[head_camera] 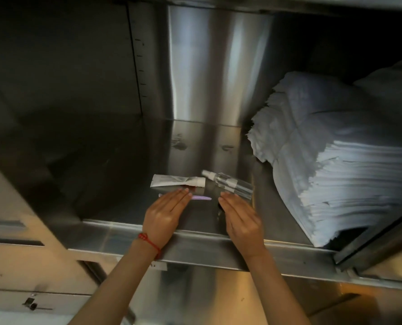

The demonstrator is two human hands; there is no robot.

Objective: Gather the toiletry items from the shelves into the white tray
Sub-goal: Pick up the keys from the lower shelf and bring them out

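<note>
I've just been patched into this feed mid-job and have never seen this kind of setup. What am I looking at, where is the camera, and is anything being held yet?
There is no machine here: a person works with two bare hands, and the single picture comes from a camera worn on their head, looking forward and down. Both arms reach into a stainless steel shelf. On it lie a white tube, a clear spray bottle and a thin purple stick, what it is I cannot tell. A stack of white folded paper sits to the right. The left hand, with a red string at the wrist, and the right hand are flat with straight fingers just short of the items. Neither has a grip on anything. The white tray is not in view.
</note>
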